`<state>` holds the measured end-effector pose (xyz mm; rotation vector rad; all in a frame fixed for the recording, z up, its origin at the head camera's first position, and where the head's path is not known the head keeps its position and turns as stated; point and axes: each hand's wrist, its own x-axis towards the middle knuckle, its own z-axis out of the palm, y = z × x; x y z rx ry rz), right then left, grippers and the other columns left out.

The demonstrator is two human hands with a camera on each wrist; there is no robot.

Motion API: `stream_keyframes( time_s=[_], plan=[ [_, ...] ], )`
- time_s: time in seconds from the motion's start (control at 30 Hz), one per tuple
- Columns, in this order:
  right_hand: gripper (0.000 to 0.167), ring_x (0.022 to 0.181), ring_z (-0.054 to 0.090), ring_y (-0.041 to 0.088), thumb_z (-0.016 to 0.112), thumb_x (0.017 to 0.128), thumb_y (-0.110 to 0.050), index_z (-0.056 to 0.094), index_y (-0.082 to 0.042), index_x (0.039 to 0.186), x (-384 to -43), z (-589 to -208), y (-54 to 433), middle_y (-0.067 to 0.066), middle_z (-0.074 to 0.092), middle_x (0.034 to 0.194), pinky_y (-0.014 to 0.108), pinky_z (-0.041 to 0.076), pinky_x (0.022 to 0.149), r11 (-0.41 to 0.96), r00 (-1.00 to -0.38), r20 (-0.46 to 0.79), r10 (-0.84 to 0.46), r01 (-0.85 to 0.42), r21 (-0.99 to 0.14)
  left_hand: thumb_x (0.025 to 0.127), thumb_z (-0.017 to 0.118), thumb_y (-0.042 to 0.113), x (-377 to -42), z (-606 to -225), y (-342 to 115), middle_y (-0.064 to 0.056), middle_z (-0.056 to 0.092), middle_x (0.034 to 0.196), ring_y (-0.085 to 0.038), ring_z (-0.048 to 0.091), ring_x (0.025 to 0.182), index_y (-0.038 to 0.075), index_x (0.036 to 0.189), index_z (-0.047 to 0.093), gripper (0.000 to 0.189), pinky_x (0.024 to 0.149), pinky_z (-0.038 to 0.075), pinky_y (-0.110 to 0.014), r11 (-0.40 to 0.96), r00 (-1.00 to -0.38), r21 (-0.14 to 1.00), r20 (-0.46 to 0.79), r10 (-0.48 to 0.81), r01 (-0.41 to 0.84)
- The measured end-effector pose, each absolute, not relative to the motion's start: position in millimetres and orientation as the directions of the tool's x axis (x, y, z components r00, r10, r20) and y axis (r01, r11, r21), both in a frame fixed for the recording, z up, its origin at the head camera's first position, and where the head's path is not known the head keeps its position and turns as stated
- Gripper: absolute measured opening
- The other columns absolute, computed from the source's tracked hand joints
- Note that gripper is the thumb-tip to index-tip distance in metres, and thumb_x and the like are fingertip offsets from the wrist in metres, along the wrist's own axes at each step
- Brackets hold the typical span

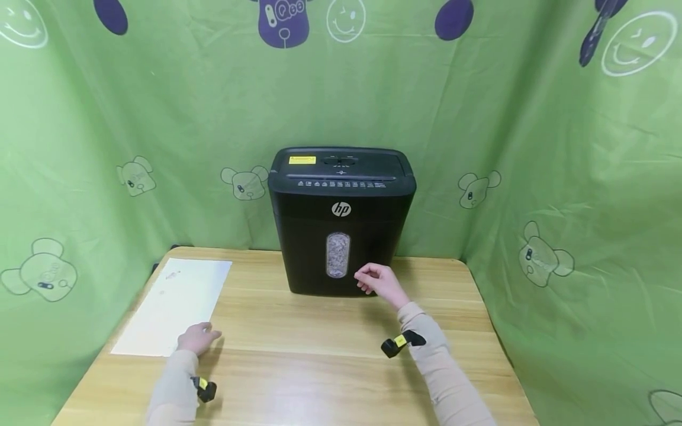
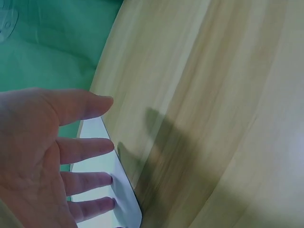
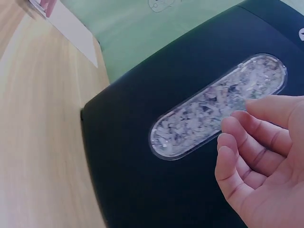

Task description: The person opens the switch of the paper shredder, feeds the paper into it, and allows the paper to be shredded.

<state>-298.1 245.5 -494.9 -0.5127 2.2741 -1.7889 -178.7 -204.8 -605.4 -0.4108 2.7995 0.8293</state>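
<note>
A black HP paper shredder stands upright at the back of the table, paper scraps showing through its oval window. My right hand is in front of its lower front, fingers loosely bent and holding nothing; in the right wrist view that hand overlaps one end of the window. To the left lies a white sheet of paper with small faint marks near its far end. My left hand is over the sheet's near right corner; in the left wrist view its fingers extend above the sheet's edge, gripping nothing.
The wooden table has rounded far corners. Green curtains with bear and smiley prints hang behind it and on both sides. On the shredder's top are a yellow label and a slot. Each sleeved forearm wears a black wrist camera.
</note>
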Motion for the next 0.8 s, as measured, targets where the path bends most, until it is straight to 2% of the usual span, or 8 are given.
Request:
stream_keyframes(
  time_s=[0.1,0.3,0.6,0.8],
  plan=[
    [0.021,0.062,0.058,0.013,0.06,0.093,-0.002,0.059,0.017,0.1,-297.7,-498.6,244.2,0.012,0.065,0.075,0.028,0.055,0.059,0.208,-0.916,0.039,-0.399,-0.132,-0.969,0.093,0.052,0.033,-179.2,-604.7,-192.7,-0.033,0.051,0.134,-0.055,0.044,0.124,-0.012,0.131,0.049,0.059,0.103,0.033,-0.068,0.818,-0.949,0.492,-0.244,-0.2,-0.299],
    [0.025,0.062,0.057,0.008,0.062,0.094,-0.007,0.059,0.016,0.102,-300.9,-515.6,239.1,-0.001,0.064,0.071,0.023,0.053,0.059,0.221,-0.921,0.032,-0.388,-0.127,-0.967,0.092,0.054,0.031,-179.4,-600.9,-168.2,-0.032,0.053,0.133,-0.054,0.046,0.124,-0.01,0.13,0.051,0.056,0.103,0.034,-0.067,0.82,-0.953,0.496,-0.236,-0.191,-0.287],
    [0.024,0.062,0.058,0.007,0.064,0.093,-0.009,0.061,0.013,0.099,-301.8,-530.7,222.6,0.0,0.066,0.07,0.025,0.053,0.061,0.209,-0.934,0.008,-0.356,-0.088,-0.974,0.092,0.054,0.031,-176.4,-589.7,-133.4,-0.03,0.055,0.131,-0.055,0.049,0.119,-0.009,0.13,0.052,0.054,0.102,0.037,-0.066,0.805,-0.95,0.517,-0.253,-0.181,-0.291],
    [0.021,0.06,0.058,0.008,0.065,0.091,-0.007,0.062,0.013,0.098,-300.4,-534.1,210.3,0.001,0.066,0.069,0.026,0.052,0.06,0.195,-0.941,0.011,-0.34,-0.082,-0.977,0.084,0.064,0.022,-173.3,-578.4,-118.7,-0.033,0.058,0.125,-0.054,0.052,0.112,-0.009,0.128,0.053,0.055,0.099,0.04,-0.064,0.811,-0.952,0.508,-0.239,-0.19,-0.29]
  ],
)
